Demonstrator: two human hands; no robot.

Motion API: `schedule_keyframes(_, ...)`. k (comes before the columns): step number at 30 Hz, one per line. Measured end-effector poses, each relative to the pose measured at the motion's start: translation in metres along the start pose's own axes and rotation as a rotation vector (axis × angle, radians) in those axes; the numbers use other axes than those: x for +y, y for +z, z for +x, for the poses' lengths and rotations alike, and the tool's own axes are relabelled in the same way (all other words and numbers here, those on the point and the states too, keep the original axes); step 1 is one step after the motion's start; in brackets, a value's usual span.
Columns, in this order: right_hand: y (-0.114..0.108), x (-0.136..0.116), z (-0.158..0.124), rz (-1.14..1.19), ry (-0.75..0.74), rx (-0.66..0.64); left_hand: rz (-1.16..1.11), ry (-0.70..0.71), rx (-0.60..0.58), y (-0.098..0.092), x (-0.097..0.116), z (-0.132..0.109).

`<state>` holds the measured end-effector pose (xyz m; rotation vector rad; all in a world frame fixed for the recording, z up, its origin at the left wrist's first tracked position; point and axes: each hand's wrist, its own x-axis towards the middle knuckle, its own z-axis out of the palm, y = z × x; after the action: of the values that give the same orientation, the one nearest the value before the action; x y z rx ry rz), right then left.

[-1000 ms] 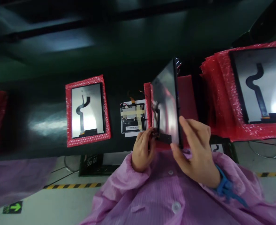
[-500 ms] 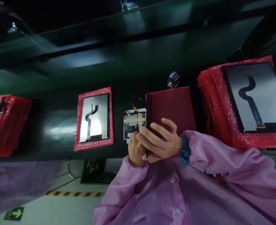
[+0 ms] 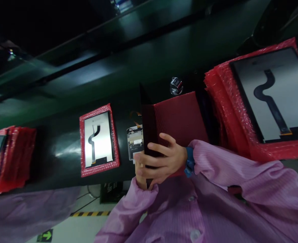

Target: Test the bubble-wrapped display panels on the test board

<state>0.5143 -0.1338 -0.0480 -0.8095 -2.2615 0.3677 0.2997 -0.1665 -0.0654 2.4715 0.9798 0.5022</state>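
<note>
A thin dark flat panel [image 3: 148, 126] stands tilted on its edge, left of a dark red pad [image 3: 180, 118]. My right hand [image 3: 161, 160] is wrapped round the panel's near end, its fingers reaching across to the left side. Close against those fingers is my left hand [image 3: 140, 175], curled at the panel's near end. Its fingertips are mostly hidden, so what it grips is unclear. Partly covered by the panel lies an opened tablet-like device [image 3: 135, 141] with bare electronics and an orange-brown ribbon at its far end.
To the left, a display panel with a black flex cable [image 3: 98, 140] lies on red bubble wrap [image 3: 114, 153]. A tall red bubble-wrap stack [image 3: 222, 111] bears another display [image 3: 272, 91] at right. More red sleeves [image 3: 18, 158] stand far left. A shiny metal counter [image 3: 176, 86] sits beyond the pad.
The dark panel now shows its broad face, swung up and left over part of the opened device. My right hand has moved left onto my left hand. The whole view has tilted.
</note>
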Motion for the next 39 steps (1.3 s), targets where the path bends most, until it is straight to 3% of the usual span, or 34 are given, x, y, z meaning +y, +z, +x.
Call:
schedule_keyframes(4,0.009,0.003,-0.004,-0.066,-0.053,0.065,-0.120,-0.196,-0.115,-0.021,0.023,-0.012)
schedule_keyframes(6,0.011,0.004,-0.006,-0.149,-0.096,0.126,-0.238,-0.278,-0.058,-0.018,0.041,-0.006)
schedule_keyframes(9,0.010,0.003,-0.005,-0.351,-0.179,0.337,-0.346,-0.609,0.291,0.001,0.078,0.026)
schedule_keyframes(12,0.006,-0.001,0.001,-0.479,-0.204,0.582,-0.284,-1.213,0.806,0.021,0.113,0.078)
schedule_keyframes(13,0.005,-0.002,0.002,-0.490,-0.200,0.615,-0.279,-1.363,0.912,0.025,0.121,0.095)
schedule_keyframes(15,0.004,-0.004,0.004,-0.493,-0.203,0.623,-0.311,-1.527,1.031,0.026,0.130,0.122)
schedule_keyframes(18,0.002,-0.004,0.005,-0.497,-0.205,0.613,-0.356,-1.577,1.075,0.022,0.132,0.139)
schedule_keyframes(24,0.001,-0.005,0.006,-0.522,-0.193,0.602,-0.319,-1.557,1.031,0.022,0.132,0.138)
schedule_keyframes(39,0.003,-0.007,0.006,-0.515,-0.171,0.642,-0.251,-1.555,1.077,0.025,0.129,0.143)
